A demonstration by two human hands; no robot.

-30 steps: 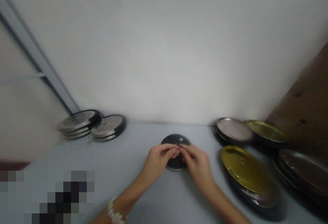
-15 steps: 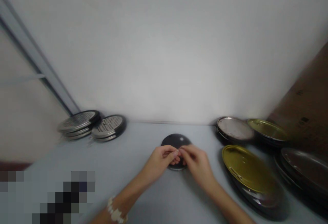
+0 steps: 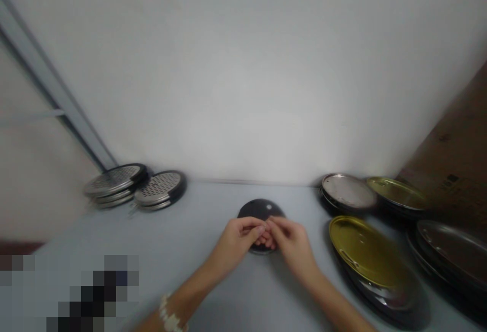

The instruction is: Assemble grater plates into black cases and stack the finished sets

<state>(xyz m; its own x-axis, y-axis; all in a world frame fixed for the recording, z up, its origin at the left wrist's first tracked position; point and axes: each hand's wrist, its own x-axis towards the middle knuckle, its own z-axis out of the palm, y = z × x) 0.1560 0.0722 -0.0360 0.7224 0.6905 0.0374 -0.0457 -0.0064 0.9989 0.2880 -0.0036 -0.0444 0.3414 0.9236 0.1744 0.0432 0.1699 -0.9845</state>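
Note:
My left hand [image 3: 242,238] and my right hand [image 3: 289,240] meet fingertip to fingertip in front of me. Thumb and forefinger are pinched together on both, around something too small and blurred to make out. Just behind and below them is a round black disc [image 3: 261,209] with a shiny spot on it, partly covered by my fingers. A pale beaded bracelet [image 3: 170,316] circles my left wrist.
Stacks of perforated metal discs with black rims [image 3: 159,188] stand at the back left. On the right are a gold round lid-like plate [image 3: 367,251], a silver one [image 3: 349,190], another gold one [image 3: 397,192] and dark ones [image 3: 452,246]. Brown cardboard [image 3: 456,134] rises behind them.
My fingertips have drawn slightly closer, with the lower fingers of both hands now touching or overlapping. The black disc and the stacks stay where they were.

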